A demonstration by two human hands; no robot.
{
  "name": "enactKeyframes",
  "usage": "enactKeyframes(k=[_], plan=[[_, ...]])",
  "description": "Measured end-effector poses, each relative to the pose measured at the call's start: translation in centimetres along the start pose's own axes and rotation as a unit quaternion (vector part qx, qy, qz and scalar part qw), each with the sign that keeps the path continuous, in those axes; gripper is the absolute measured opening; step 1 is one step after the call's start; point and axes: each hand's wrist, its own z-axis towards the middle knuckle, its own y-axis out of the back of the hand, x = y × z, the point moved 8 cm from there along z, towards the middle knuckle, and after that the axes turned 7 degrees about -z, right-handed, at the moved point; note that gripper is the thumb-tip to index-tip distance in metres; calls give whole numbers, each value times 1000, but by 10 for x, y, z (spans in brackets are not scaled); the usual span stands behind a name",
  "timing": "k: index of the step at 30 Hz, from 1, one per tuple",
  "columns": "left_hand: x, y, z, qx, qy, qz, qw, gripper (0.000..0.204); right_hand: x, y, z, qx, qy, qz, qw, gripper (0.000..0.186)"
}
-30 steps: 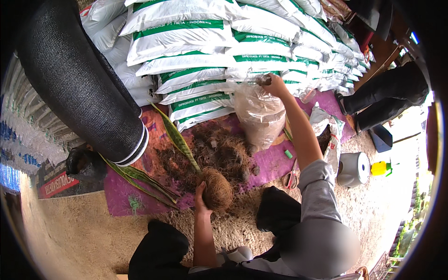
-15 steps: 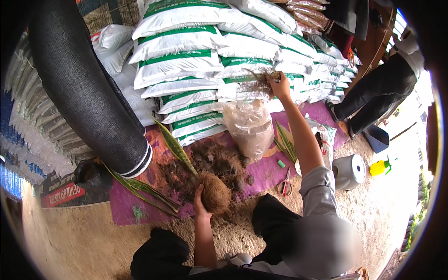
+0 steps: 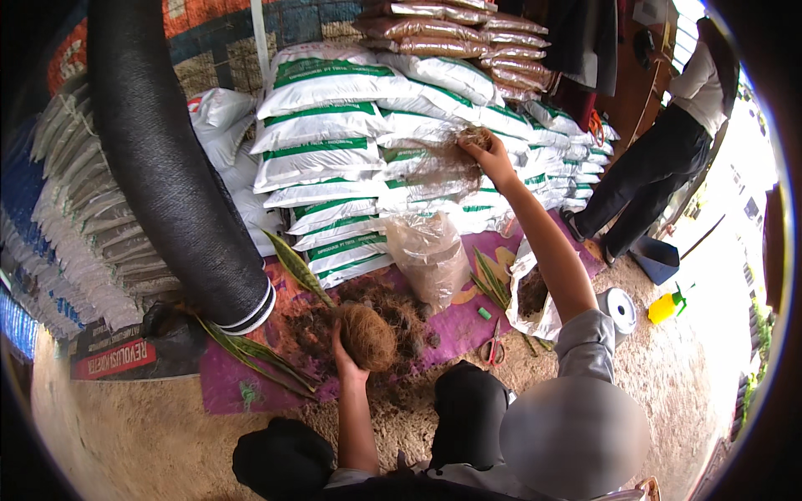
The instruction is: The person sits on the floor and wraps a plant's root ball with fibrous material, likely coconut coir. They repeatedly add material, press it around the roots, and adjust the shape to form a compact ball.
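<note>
My left hand (image 3: 349,355) grips a round brown fibre-wrapped ball (image 3: 369,338); a variegated upright leaf (image 3: 299,271) rises from it. Beneath the ball, a pile of loose dark fibre and soil (image 3: 408,327) lies on a purple mat (image 3: 234,392). My right hand (image 3: 493,154) is raised, fingers closed on a wispy brown fibre clump (image 3: 451,163), above a clear plastic bag (image 3: 422,263) of brownish material. Red-handled scissors (image 3: 494,351) and a small green object (image 3: 484,313) lie right of the pile.
Stacked white sacks (image 3: 317,167) and a leaning black roll (image 3: 175,192) stand behind. At right are an open white bag (image 3: 525,305), a grey stool (image 3: 619,307), a yellow sprayer (image 3: 667,307), a blue container (image 3: 654,259) and a standing person (image 3: 652,150). Cut leaves (image 3: 263,361) lie left.
My right hand has risen from the plastic bag's mouth, drawing out a fibre clump that trails in the air. The view has tilted upward; my left hand still holds the ball.
</note>
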Motion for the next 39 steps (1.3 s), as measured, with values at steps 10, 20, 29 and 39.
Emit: enactKeyframes(k=[10, 20, 29, 39], plan=[[-35, -63, -54, 104, -60, 7, 993, 41, 151, -88, -137, 310, 123, -14, 943, 53], [-46, -68, -140, 126, -71, -26, 989, 45, 189, -120, -252, 305, 195, -154, 919, 82], [-70, -78, -148, 139, -123, 5, 983, 53, 214, -108, -273, 52, 329, -109, 937, 54], [-67, -8, -92, 87, -52, 43, 994, 49, 121, -159, -315, 276, 208, 53, 937, 49]])
